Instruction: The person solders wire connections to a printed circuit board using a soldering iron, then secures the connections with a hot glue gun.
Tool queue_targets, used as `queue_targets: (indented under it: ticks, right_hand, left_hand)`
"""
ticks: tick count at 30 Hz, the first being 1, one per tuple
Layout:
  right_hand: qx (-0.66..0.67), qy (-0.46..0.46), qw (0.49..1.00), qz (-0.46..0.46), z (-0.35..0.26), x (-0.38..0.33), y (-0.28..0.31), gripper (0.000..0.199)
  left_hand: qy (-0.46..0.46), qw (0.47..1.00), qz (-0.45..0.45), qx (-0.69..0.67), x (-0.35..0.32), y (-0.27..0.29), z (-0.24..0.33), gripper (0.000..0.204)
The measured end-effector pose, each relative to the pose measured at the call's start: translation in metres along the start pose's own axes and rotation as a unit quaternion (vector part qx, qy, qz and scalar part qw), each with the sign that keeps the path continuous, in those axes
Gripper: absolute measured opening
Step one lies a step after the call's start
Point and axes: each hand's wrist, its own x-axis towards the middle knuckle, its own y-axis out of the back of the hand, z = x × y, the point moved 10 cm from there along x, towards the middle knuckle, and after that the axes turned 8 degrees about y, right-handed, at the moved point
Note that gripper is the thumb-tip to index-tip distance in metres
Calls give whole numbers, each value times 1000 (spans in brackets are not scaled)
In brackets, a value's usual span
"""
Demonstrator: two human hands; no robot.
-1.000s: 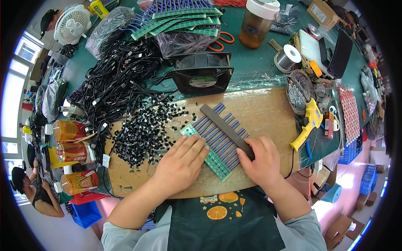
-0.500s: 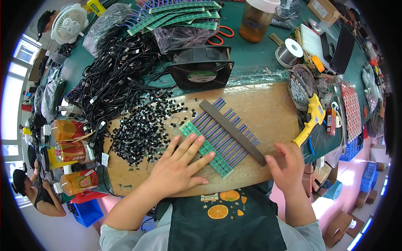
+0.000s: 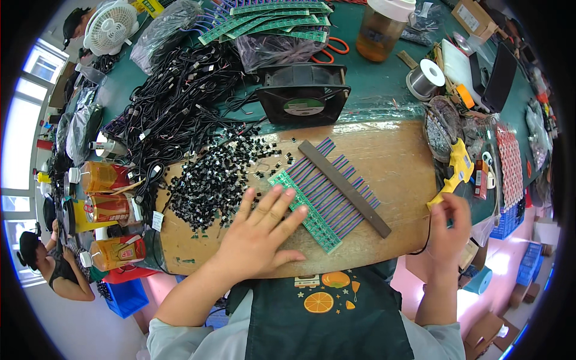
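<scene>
Head view. My left hand is spread wide, palm down, with nothing in its grasp; its middle fingertips rest over the near-left edge of the green circuit board. The board lies slanted on the wooden worktop, in front of me. Wires in purple and dark tones fan out from its far-right side in parallel bundles. A dark bar lies across these wires, apart from both my hands.

My right hand is at the lower end of the handle of the yellow gun, its fingers partly bent; I cannot tell whether they have closed on it. The gun lies at the worktop's right edge.

Left of the board I note a heap of small black parts, with black cables behind it. A square fan stands beyond the board. Further boards are stacked behind the fan.
</scene>
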Motion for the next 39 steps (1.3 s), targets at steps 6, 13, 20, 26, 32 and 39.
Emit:
queue_targets:
  ticks: [6,13,20,26,32,39]
  right_hand:
    - [60,-200,976,60,94,-7,37,26]
    - [66,-306,949,35,98,2,16,51]
    - [24,-325,945,-18,93,10,10,56]
    - [-86,-304,947,-51,86,19,7,59]
    - [8,-237,970,45,123,5,18,42]
    - [357,-150,910,150,100,-21,38,59]
  left_hand:
    - [24,976,208,-66,-15,33,-8,28]
    - [45,970,213,-109,0,26,2,18]
    - [51,975,198,-93,0,24,4,17]
    - [30,975,209,-73,-2,34,6,21]
    - [53,951,219,-211,-16,40,-14,17]
    - [174,877,189,-406,-27,23,-44,17]
